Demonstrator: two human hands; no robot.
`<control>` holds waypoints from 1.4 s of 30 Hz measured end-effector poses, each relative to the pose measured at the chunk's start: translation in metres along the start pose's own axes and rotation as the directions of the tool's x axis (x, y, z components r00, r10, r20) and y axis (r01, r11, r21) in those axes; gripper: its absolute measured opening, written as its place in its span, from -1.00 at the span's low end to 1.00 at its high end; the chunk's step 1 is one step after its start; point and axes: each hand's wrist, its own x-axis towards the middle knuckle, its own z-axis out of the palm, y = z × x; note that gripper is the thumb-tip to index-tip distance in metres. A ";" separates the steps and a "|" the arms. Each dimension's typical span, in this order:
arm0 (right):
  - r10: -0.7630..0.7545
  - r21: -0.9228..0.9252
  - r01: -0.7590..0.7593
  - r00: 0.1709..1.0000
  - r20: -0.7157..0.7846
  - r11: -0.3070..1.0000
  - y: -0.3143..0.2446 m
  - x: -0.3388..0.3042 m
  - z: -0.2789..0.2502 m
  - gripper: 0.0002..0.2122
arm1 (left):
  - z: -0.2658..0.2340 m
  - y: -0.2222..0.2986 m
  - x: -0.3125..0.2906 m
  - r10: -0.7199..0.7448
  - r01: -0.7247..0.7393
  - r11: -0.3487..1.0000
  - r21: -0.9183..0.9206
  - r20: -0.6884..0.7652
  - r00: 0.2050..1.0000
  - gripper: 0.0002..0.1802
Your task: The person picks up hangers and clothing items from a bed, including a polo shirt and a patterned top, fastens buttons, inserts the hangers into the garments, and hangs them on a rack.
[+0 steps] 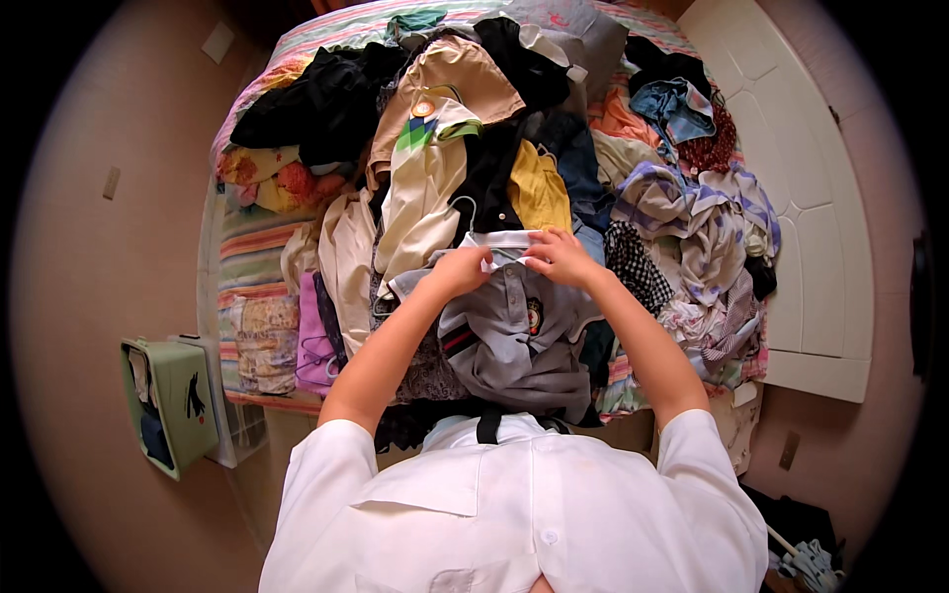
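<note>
A grey polo shirt (494, 341) with a white collar, a chest badge and dark sleeve stripes lies before me on the heap of clothes. My left hand (464, 269) grips the left side of its collar. On the collar's right side, my right hand (561, 259) has its fingers closed on the fabric. Out of the neck opening rises the hook of a clothes hanger (471, 210); the rest of the hanger is hidden by the shirt. Just beyond my hands lie a cream garment (425, 188) and a yellow garment (539, 193).
Piled clothes cover most of the bed (252, 252), with black garments (321, 99) at far left and a purple-and-white garment (707, 222) at right. A green bin (178, 405) stands at the left on the floor. A white panel (816, 227) borders the bed's right side.
</note>
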 end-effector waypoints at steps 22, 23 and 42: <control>0.054 -0.280 -0.047 0.998 0.019 0.959 0.003 0.004 -0.018 -0.72 | -0.006 -0.039 0.022 0.182 -0.149 0.968 0.200 -0.159 0.970 -0.66; 0.050 -0.278 -0.043 0.999 0.020 0.960 0.001 0.006 -0.018 -0.72 | -0.009 -0.046 0.019 0.178 -0.145 0.969 0.201 -0.160 0.971 -0.66; 0.105 0.406 -0.017 0.975 -0.194 0.913 -0.008 0.005 -0.011 -0.74 | -0.012 -0.064 0.006 0.094 -0.083 0.995 0.056 -0.227 0.969 -0.62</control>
